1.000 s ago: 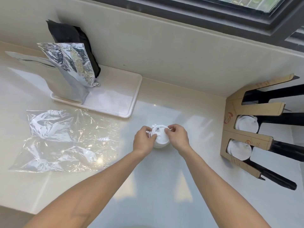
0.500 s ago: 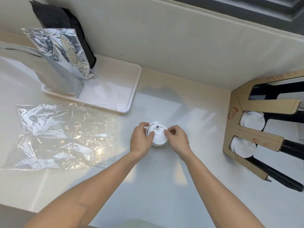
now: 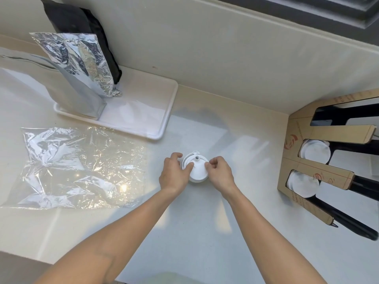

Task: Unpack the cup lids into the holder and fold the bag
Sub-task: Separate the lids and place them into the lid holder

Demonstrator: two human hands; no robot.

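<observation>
A short stack of white cup lids stands on the pale counter in the middle of the view. My left hand grips its left side with thumb and curled fingers. My right hand pinches its right edge. The clear plastic bag lies flat and crinkled on the counter to the left, apart from both hands. The cardboard lid holder stands at the right; two of its slots show white lids.
A white tray sits at the back left with a silver foil pouch and a black pouch standing on it. The wall runs behind, close to the tray and holder. The counter's front edge shows at the lower left.
The camera view dipped and shifted slightly. Both hands stay on the lid stack, with the fingers adjusting their hold only a little.
</observation>
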